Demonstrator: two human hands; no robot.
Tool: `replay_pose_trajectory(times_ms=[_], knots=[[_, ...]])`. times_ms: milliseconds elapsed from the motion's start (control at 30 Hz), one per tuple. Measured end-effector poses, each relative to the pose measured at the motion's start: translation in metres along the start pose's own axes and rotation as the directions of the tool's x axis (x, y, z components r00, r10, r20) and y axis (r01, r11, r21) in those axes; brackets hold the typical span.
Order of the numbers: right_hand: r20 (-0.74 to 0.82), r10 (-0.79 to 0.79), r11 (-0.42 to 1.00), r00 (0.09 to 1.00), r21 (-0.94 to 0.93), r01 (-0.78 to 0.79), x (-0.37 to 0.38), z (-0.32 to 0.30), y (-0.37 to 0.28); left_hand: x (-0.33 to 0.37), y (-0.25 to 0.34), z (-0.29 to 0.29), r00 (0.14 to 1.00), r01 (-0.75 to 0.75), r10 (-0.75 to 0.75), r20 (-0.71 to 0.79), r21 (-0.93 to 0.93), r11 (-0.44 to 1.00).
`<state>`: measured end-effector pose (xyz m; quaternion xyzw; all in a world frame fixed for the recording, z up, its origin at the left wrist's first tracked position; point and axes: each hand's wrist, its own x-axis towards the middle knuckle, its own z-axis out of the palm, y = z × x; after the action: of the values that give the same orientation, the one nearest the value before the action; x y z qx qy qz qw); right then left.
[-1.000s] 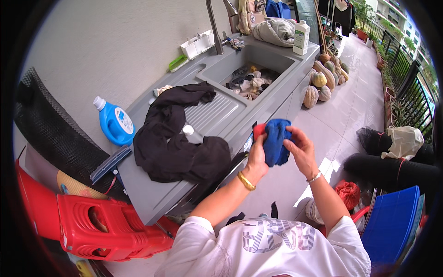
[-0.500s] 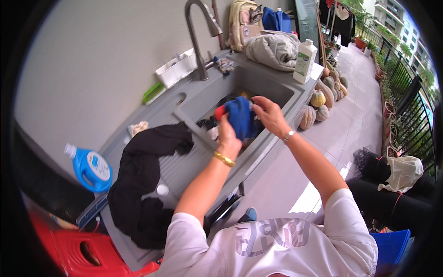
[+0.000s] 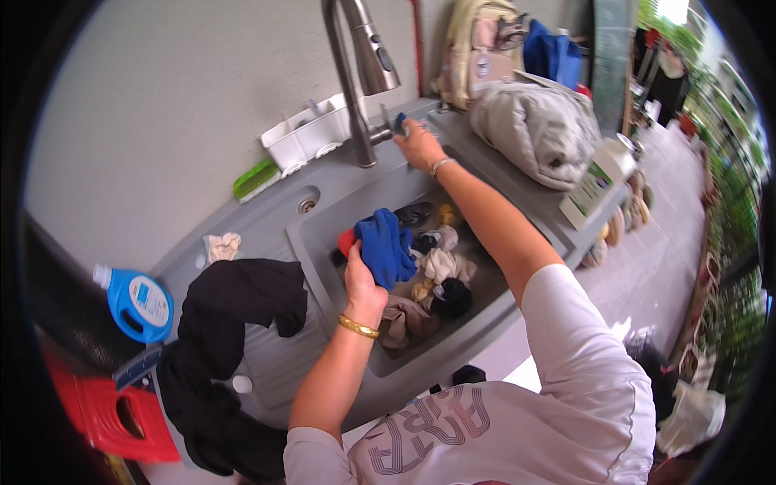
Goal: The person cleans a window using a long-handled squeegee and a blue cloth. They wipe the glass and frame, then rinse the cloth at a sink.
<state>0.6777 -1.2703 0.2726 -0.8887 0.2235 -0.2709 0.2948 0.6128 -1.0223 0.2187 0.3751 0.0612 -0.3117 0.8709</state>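
My left hand (image 3: pixel 365 283) is closed around a bunched blue cloth (image 3: pixel 386 249), held over the sink basin (image 3: pixel 505 287). A red patch shows beside the blue, partly hidden; whether it belongs to the cloth I cannot tell. My right hand (image 3: pixel 420 148) reaches to the back ledge just right of the faucet (image 3: pixel 356 97). Its fingers are bent over a small spot with a bit of blue, where small patterned cloths lay; what they hold is hidden. Several small cloths, like the beige one (image 3: pixel 446 265) and the black one (image 3: pixel 451 297), lie in the basin.
Black clothing (image 3: pixel 242 303) spreads over the ridged drainboard (image 3: pixel 275 356). A blue detergent jug (image 3: pixel 141 303) stands at the left, above a red plastic stool (image 3: pixel 121 420). On the right ledge are a grey padded bundle (image 3: pixel 537 129) and a white bottle (image 3: pixel 598 182); a backpack (image 3: pixel 483 61) leans behind.
My right hand has left the blue cloth and moved back to the ledge by the faucet. My left hand keeps the cloth over the basin. The view has shifted closer to the sink.
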Motion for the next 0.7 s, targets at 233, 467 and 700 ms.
replay_pose_trajectory(times_ms=[233, 467, 700], knots=[[0.074, -0.055, 0.998, 0.996, 0.022, 0.054, 0.093, 0.037, -0.013, 0.024, -0.020, 0.011, 0.972, -0.053, 0.055, -0.227, 0.015, 0.998], [0.048, -0.057, 0.992, 0.997, 0.116, 0.051, 0.129, 0.069, 0.032, 0.048, -0.035, 0.023, 0.966, -0.092, 0.087, -0.245, -0.009, 0.996], [0.316, -0.066, 0.962, 0.947, 0.270, -0.024, 0.024, 0.047, 0.033, 0.062, -0.047, 0.034, 0.961, 0.050, -0.066, -0.268, -0.066, 0.997]])
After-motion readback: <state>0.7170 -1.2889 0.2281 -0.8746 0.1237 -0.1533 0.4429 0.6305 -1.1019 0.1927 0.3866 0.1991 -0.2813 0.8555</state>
